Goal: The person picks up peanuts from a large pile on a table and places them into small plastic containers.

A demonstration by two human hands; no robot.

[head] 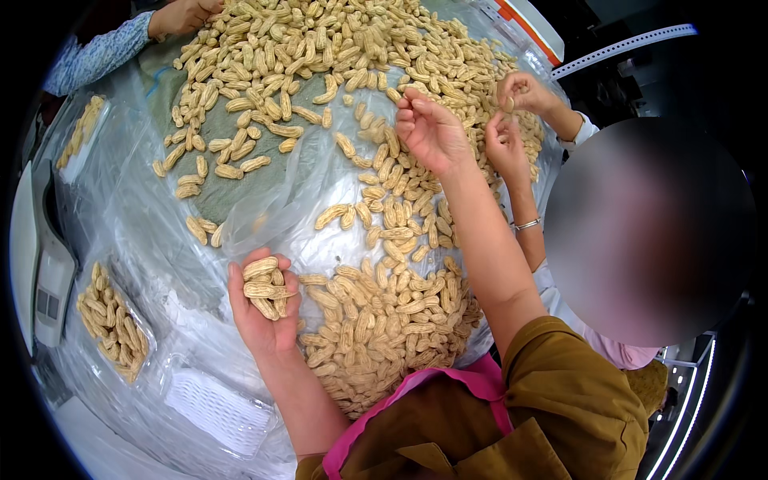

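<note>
My left hand (268, 312) is palm up and cups several unshelled peanuts (267, 290). It is just left of a dense heap of unshelled peanuts (384, 324) near my body. Farther out, my right hand (433, 132) is raised with curled fingers over the right part of the spread peanuts. One peanut (393, 95) shows right at its fingertips; whether they grip it is unclear. Below my left hand, a clear plastic tray with a white textured liner (219, 411) holds no peanuts. A similar tray filled with peanuts (114, 324) sits at the left.
A large peanut pile (312, 42) covers the far side, over plastic sheeting (138, 222) and green woven cloth (240, 192). Another tray (81, 141) and a grey-white device (51, 282) stand left. Other people's hands (510, 126) work at the right; another hand (183, 17) reaches in top left.
</note>
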